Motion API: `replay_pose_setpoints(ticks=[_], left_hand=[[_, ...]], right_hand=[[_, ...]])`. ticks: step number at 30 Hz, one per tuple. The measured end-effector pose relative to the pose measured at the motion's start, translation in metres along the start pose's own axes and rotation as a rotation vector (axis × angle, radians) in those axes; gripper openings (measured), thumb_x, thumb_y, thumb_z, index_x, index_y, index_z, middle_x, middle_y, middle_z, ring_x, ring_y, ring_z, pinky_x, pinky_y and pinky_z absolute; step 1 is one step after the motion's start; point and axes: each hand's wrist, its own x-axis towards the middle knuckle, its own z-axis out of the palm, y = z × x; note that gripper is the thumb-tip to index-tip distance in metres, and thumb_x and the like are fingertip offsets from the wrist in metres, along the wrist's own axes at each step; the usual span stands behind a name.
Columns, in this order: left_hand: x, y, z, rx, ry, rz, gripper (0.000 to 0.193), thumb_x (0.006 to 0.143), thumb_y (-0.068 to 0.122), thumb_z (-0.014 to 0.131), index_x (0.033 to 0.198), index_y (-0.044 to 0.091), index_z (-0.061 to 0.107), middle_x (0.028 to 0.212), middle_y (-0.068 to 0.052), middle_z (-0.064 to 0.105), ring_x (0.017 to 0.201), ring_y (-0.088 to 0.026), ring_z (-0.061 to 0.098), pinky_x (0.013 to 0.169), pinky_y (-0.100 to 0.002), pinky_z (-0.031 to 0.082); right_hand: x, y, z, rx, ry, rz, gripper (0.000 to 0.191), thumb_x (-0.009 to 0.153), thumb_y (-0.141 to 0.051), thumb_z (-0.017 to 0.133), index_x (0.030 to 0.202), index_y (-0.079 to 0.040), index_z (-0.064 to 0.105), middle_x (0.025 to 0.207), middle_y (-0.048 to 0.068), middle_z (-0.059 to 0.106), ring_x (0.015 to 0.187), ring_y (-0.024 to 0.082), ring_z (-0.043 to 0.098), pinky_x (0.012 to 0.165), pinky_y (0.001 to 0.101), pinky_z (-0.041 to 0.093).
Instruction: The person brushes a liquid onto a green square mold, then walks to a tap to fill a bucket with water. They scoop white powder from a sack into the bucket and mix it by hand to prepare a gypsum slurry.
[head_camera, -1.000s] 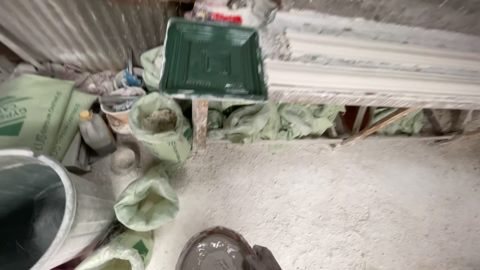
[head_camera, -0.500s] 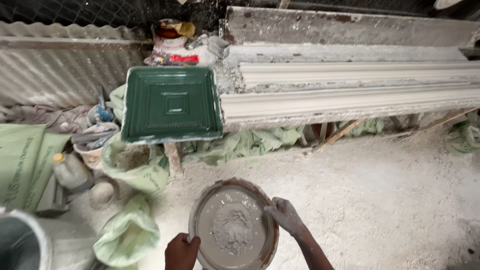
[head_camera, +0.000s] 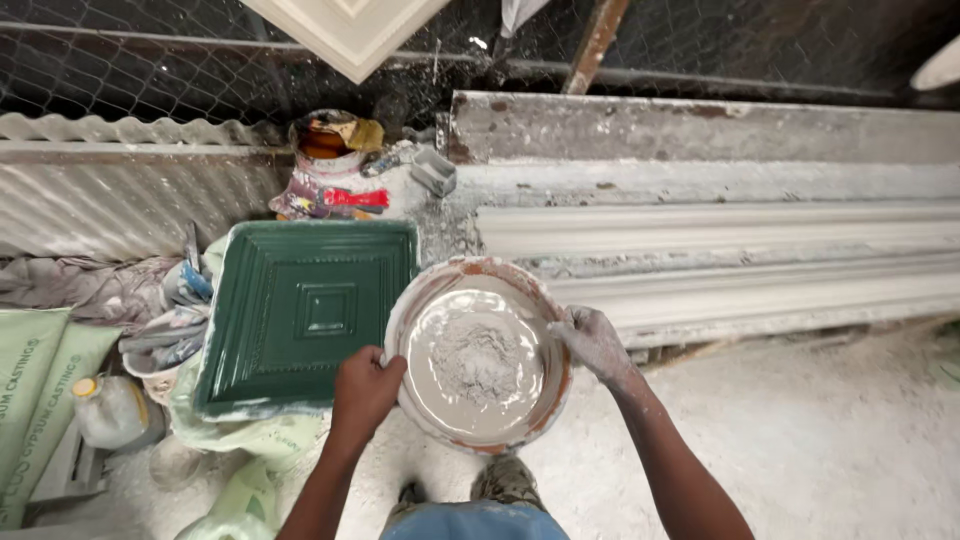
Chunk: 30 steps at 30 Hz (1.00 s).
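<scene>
Both hands were on the round bowl, which sat dead centre of the view, held out over the dusty floor in front of the person. The left hand gripped the rim at about nine o'clock, fingers curled over the edge and closed on it. The right hand, caked in white, clamped the rim at around three o'clock, fingers wrapped onto the lip. Inside the bowl lay a heap of grey-white powder on a pale, wet-looking coating, and the rim showed reddish-brown through the crust.

Off at nine o'clock from the bowl, just beside it, the green square mould rested on pale green sacks, its stepped pattern facing up. At twelve o'clock ran the long white cornice mouldings, stretched away toward three o'clock. Up at eleven o'clock stood a paint-smeared bucket against the wire mesh. Far out at eight o'clock a plastic bottle with a yellow cap lay by a printed green bag. Down at six o'clock, the person's shoe showed below the bowl.
</scene>
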Motion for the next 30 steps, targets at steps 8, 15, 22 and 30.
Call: replay_pose_setpoints(ticks=[8,15,22,30], left_hand=[[0.125,0.058,0.055,0.035,0.120,-0.052,0.030,0.077,0.027,0.073,0.083,-0.003,0.071,0.067,-0.017,0.070,0.061,-0.026,0.069,0.062,-0.040,0.054],[0.221,0.102,0.075,0.157,0.278,-0.102,0.036,0.077,0.031,0.074,0.084,-0.004,0.073,0.075,-0.022,0.072,0.069,-0.034,0.071,0.071,-0.044,0.055],[0.299,0.120,0.078,0.196,0.351,-0.089,0.034,0.078,0.032,0.072,0.085,-0.001,0.075,0.078,-0.022,0.073,0.073,-0.035,0.073,0.073,-0.045,0.056],[0.355,0.113,0.070,0.248,0.339,-0.141,0.034,0.077,0.031,0.074,0.086,-0.002,0.075,0.079,-0.023,0.073,0.074,-0.035,0.073,0.074,-0.043,0.056]], right_hand=[[0.190,-0.008,-0.033,-0.062,-0.105,-0.109,0.032,0.084,-0.022,0.069,0.090,0.009,0.074,0.072,0.012,0.066,0.063,0.017,0.060,0.056,0.0355,0.050],[0.340,-0.044,-0.027,-0.196,-0.240,-0.287,0.037,0.075,-0.026,0.066,0.087,0.008,0.074,0.071,0.012,0.070,0.065,0.018,0.064,0.060,0.0386,0.052],[0.424,-0.072,0.003,-0.180,-0.357,-0.268,0.035,0.077,-0.028,0.068,0.088,0.004,0.072,0.073,0.010,0.070,0.067,0.018,0.067,0.062,0.0367,0.055],[0.466,-0.076,0.033,-0.193,-0.417,-0.234,0.034,0.078,-0.028,0.067,0.088,0.004,0.078,0.074,0.013,0.074,0.067,0.019,0.070,0.065,0.0349,0.057]])
